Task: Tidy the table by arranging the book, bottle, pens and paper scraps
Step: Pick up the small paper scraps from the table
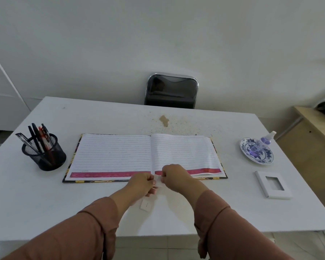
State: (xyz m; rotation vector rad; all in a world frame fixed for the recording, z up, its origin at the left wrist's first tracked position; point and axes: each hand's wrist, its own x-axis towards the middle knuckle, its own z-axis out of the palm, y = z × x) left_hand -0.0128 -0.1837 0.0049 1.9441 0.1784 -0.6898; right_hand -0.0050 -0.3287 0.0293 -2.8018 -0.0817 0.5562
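Note:
An open lined book with a pink strip along its bottom lies flat in the middle of the white table. Just in front of its spine, my left hand and my right hand pinch a small white paper scrap between them. Another paper scrap lies on the table below my left hand. Several pens stand in a black mesh cup at the left. A small clear bottle with purple liquid lies on a blue-patterned plate at the right.
A white frame-shaped plate with a rectangular cut-out lies at the right front. A brown stain marks the table behind the book. A black chair stands at the far edge. A wooden cabinet stands to the right.

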